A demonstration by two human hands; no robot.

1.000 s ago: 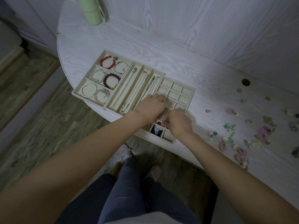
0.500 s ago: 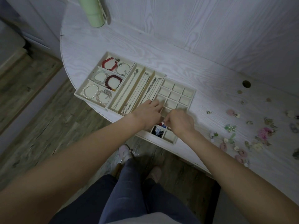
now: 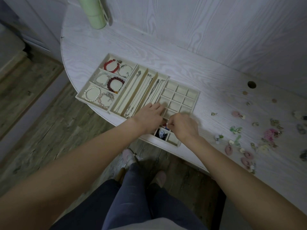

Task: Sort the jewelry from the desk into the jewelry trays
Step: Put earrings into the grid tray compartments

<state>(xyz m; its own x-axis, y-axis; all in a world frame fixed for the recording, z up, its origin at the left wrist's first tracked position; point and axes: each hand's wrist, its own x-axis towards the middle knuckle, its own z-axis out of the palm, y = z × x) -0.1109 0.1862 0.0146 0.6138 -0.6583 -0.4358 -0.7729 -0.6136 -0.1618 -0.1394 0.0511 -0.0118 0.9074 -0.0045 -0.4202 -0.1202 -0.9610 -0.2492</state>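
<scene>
- Earrings (image 3: 245, 141) were the sorting left to do: a loose scatter of pink, green and pale pieces lay on the desk (image 3: 207, 68), well to the right of the grid tray (image 3: 180, 100).
- The grid tray sat at the desk's near edge; most of its small squares showed bare lining, and only the nearest corner held anything, a dark blue and white piece (image 3: 161, 133) with something red just behind it.
- The right hand (image 3: 183, 126) hovered over those near squares with its fingers curled in and pinched together; a small glint showed at the fingertips, though what it was could not be made out.
- The left hand (image 3: 150, 116) lay on the grid tray's left edge, fingers fairly straight and spread, seemingly steadying it and gripping nothing.
- Left of the grid tray, touching it, the long-slot tray (image 3: 116, 105) already held several thin chains laid lengthwise.
- Further left, the bracelet tray (image 3: 79, 97) held beaded bands in red, dark red, white pearl and pale stone.
- By this showing, bracelets and chains looked finished, while the earring sorting had barely begun.
- A green cup (image 3: 93, 13) stood far behind the grid tray, near the wall.
</scene>
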